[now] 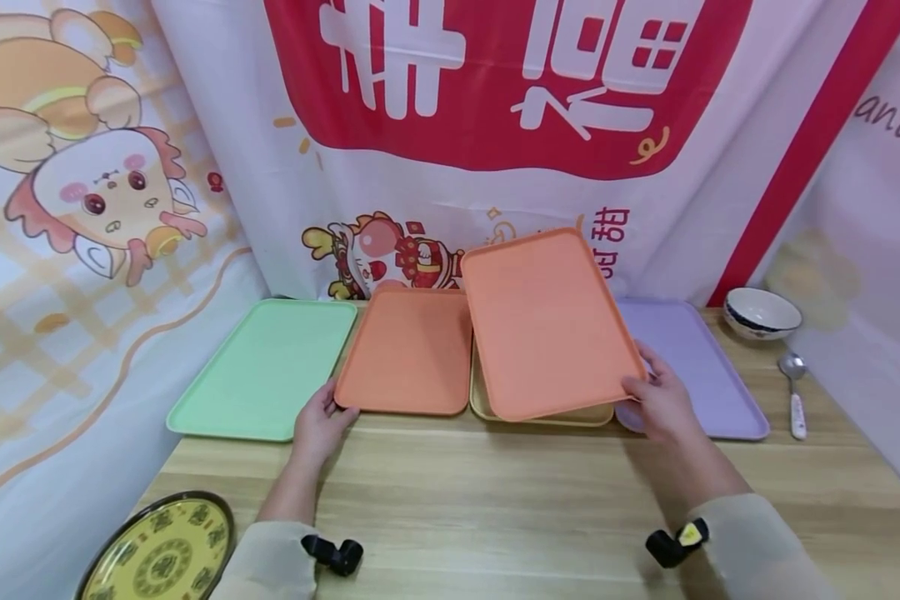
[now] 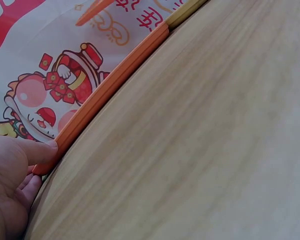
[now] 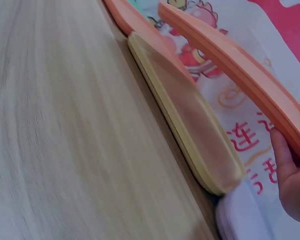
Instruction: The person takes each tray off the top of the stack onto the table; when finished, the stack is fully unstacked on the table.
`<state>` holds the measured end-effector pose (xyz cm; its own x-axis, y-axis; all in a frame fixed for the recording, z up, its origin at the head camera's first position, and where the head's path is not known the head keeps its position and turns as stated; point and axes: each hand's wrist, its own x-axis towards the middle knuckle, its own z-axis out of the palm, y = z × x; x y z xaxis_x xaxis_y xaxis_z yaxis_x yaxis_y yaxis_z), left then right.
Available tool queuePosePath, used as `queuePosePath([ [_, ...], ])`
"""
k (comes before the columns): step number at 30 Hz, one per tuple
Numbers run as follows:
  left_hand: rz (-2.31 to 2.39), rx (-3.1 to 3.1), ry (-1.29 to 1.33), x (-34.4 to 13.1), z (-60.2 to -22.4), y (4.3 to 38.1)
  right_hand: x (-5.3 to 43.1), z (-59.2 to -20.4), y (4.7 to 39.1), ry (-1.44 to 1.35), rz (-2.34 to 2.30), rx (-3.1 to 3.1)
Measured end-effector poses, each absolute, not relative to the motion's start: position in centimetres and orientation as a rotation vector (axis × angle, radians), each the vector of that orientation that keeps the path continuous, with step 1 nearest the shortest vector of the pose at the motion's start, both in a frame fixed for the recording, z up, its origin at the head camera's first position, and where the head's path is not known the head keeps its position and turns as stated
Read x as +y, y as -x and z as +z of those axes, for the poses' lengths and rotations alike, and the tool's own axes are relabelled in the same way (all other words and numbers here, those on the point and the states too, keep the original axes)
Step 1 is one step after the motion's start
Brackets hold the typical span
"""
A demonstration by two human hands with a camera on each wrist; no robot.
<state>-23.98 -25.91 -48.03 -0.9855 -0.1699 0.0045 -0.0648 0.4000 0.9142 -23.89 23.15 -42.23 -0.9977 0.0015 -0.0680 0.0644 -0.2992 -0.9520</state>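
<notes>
My right hand (image 1: pixel 667 404) grips a raised orange tray (image 1: pixel 551 325) by its front right corner, the thumb over the rim. That tray hangs tilted above a yellow tray (image 3: pixel 197 120), hiding most of it in the head view. A second orange tray (image 1: pixel 412 358) lies on the table left of the yellow one. At its front left corner my left hand (image 1: pixel 321 425) pinches the rim; in the left wrist view the thumb presses on the edge (image 2: pixel 90 107) with fingers below.
A green tray (image 1: pixel 270 362) lies at the left, a purple tray (image 1: pixel 697 367) at the right. Further right are a bowl (image 1: pixel 762 313) and a spoon (image 1: pixel 795 392). A yellow patterned plate (image 1: pixel 161 550) with a dark rim sits front left. Printed cloth (image 1: pixel 495 200) hangs behind the wooden table (image 1: pixel 495 500).
</notes>
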Motion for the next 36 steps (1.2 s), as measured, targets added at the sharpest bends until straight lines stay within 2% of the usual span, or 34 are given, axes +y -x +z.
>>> queuePosePath([
  [8,-1.651,-2.547,-0.214,-25.7,-47.9,23.9,27.6,-41.8,23.1,0.068,-2.599,1.757],
  [14,-1.642,-2.552,-0.215,-25.8,-48.0,23.9,29.7,-41.2,22.7,0.158,-2.500,1.840],
  [27,-1.644,-2.557,-0.220,-25.9,-48.1,24.0,30.0,-40.8,22.4,0.081,-1.955,2.126],
  [36,-1.648,-2.545,-0.215,-25.9,-48.0,23.9,29.7,-41.3,22.6,0.121,-1.876,2.131],
])
